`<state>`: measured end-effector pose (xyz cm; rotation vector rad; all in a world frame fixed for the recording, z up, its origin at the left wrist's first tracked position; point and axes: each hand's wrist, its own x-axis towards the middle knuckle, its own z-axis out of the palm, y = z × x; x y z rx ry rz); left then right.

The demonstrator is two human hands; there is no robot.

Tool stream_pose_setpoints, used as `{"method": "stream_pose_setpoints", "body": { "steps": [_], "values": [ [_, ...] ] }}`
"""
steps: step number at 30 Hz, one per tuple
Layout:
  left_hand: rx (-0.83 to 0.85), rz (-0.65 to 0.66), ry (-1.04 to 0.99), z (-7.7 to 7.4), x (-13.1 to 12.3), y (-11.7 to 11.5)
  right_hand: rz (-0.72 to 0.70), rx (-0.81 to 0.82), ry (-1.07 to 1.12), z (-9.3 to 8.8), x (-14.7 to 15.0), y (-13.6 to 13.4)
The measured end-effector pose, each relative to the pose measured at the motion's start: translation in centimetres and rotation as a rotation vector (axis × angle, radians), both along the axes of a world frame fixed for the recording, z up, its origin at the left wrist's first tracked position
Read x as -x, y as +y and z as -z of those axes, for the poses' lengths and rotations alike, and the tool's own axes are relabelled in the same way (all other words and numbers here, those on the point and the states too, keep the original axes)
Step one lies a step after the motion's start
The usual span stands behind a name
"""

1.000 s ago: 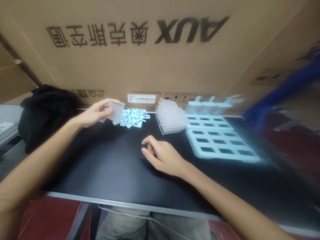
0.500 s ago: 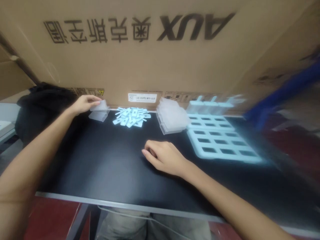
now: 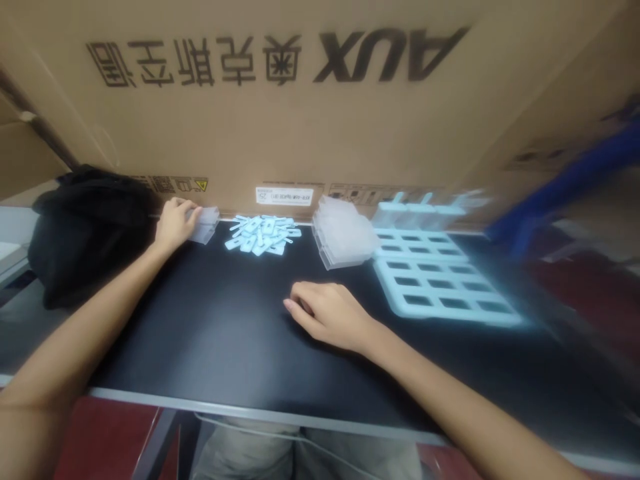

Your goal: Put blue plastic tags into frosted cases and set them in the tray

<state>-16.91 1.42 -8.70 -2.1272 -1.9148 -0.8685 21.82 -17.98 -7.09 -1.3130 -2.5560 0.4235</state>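
At the far left of the table, my left hand [image 3: 176, 223] has its fingers curled around the left side of some translucent plastic mould pieces [image 3: 206, 227], partly hiding them. Light-blue popsicle sticks [image 3: 263, 235] lie in a loose pile just right of these. My right hand [image 3: 330, 313] rests loosely closed on the black tabletop, with nothing visible in it. Beyond it sits a stack of translucent plastic mould pieces [image 3: 347, 233]. On the right lies a light-blue popsicle mould frame [image 3: 430, 283] with rows of rectangular openings; several sticked pieces [image 3: 420, 215] stand at its back.
A large cardboard box [image 3: 300, 133] with printing walls off the table's back edge. A black bag [image 3: 90, 233] sits at the left end. A blurred blue bar [image 3: 565, 187] slants at the right. The table's metal front edge [image 3: 260, 413] runs above my lap.
My left hand has shifted right and slightly down, now covering more of the translucent pieces; the tilted one has come down low. My right hand stays still.
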Motion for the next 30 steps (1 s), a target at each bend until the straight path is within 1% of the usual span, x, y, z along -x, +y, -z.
{"method": "stream_pose_setpoints", "body": {
  "steps": [3, 8, 10, 12, 13, 15, 18, 20, 22, 26, 28, 30],
  "values": [
    [0.037, 0.017, -0.022, 0.2, -0.5, -0.9, -0.001, -0.020, 0.001, 0.0, -0.1, 0.0],
    [0.044, -0.001, -0.044, 0.2, -1.4, -2.3, 0.012, -0.089, 0.005, 0.1, -0.5, 0.0],
    [0.053, -0.008, -0.039, 0.3, -1.7, -2.6, 0.026, -0.130, 0.016, -0.3, -0.9, 0.2],
    [0.061, -0.011, -0.032, 0.5, -1.9, -2.6, 0.073, -0.176, 0.057, -1.0, -1.9, 0.6],
    [0.066, -0.009, -0.031, 0.6, -1.9, -2.5, 0.119, -0.208, 0.094, -1.5, -2.6, 0.9],
    [0.076, -0.007, -0.037, 1.0, -1.9, -2.2, 0.277, -0.296, 0.196, -2.6, -4.7, 1.6],
    [0.084, -0.003, -0.059, 1.5, -1.5, -1.8, 0.621, -0.439, 0.348, -3.8, -8.9, 3.3],
    [0.084, 0.002, -0.079, 1.7, -1.3, -1.7, 0.840, -0.462, 0.429, -4.0, -12.0, 4.7],
    [0.088, -0.001, -0.100, 1.9, -1.2, -1.6, 0.988, -0.425, 0.472, -3.8, -15.0, 6.4],
    [0.105, -0.037, -0.131, 1.7, -1.3, -1.9, 1.136, -0.393, 0.443, -2.1, -19.8, 10.1],
    [0.101, -0.047, -0.139, 1.6, -1.4, -2.1, 1.133, -0.398, 0.402, -1.0, -21.3, 11.6],
    [0.074, -0.036, -0.128, 1.5, -1.5, -2.3, 1.072, -0.445, 0.351, 0.1, -22.3, 12.9]
  ]
}}
